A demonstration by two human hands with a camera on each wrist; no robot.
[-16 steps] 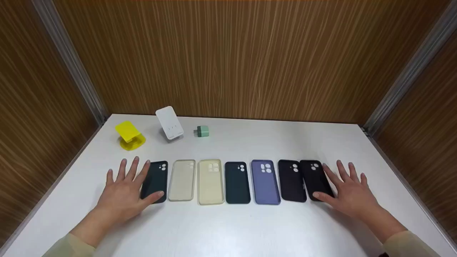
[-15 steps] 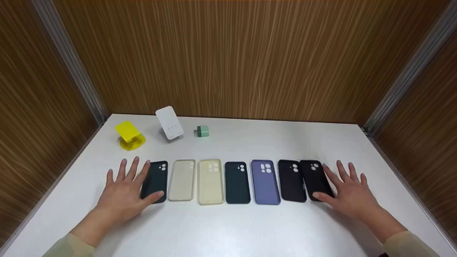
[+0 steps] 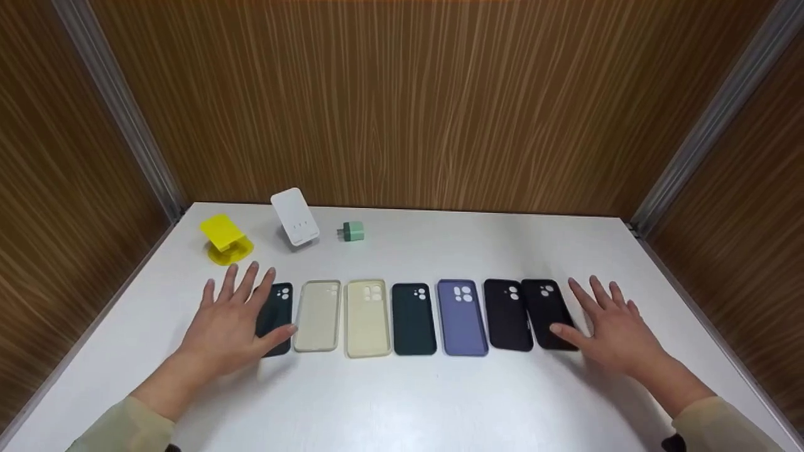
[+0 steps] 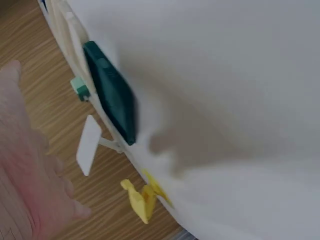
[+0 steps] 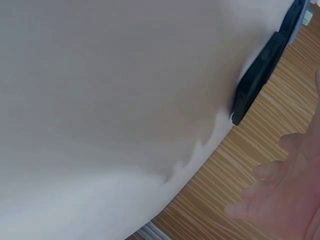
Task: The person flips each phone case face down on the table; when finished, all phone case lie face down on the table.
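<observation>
My left hand [image 3: 229,323] and right hand [image 3: 612,333], fingers spread, holding nothing, at each end of 7 flat phone cases, thumbs over the dark green silicone case [image 3: 278,307] and glossy black case [image 3: 545,307].

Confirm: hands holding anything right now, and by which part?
Nothing is held. Left hand and right hand are spread flat at the ends of the row, beside the dark green case and black case.

Seven phone cases [image 3: 412,317] lie side by side in a row across the middle of the table [image 3: 402,402]. Behind the row's left end, toward the upper left, stand a phone stand [image 3: 225,238], a charger [image 3: 294,216] and a small plug [image 3: 353,231].
</observation>
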